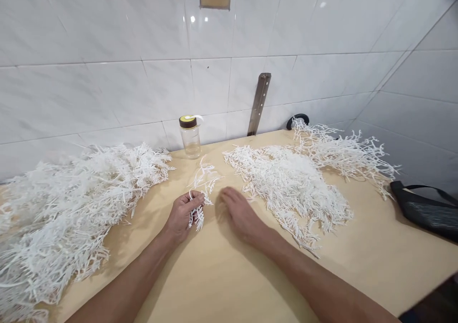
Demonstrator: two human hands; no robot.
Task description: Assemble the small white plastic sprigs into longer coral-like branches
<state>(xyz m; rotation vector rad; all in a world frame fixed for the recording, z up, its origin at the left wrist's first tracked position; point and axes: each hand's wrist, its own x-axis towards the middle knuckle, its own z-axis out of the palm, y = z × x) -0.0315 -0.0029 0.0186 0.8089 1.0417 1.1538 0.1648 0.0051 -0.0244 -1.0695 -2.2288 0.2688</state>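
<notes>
My left hand (182, 215) is closed on a small bunch of white branched sprigs (197, 218), thin and plastic-looking, which stick out past the thumb and fingers. Just right of it, low over the table, my right hand (240, 213) has its fingers stretched forward and nothing visible in them; its thumb side is slightly blurred. A few loose white sprigs (205, 172) lie on the table beyond the two hands. To the right of my right hand spreads a flat heap of short white pieces (293, 184).
A large pile of white sprigs (78, 208) covers the left side of the table (214, 285). Against the tiled wall stand a clear jar (191, 141) with a dark lid and a metal strip (259, 104). More branches (343, 151), a black ring (298, 120) and a black bag (425, 211) lie right.
</notes>
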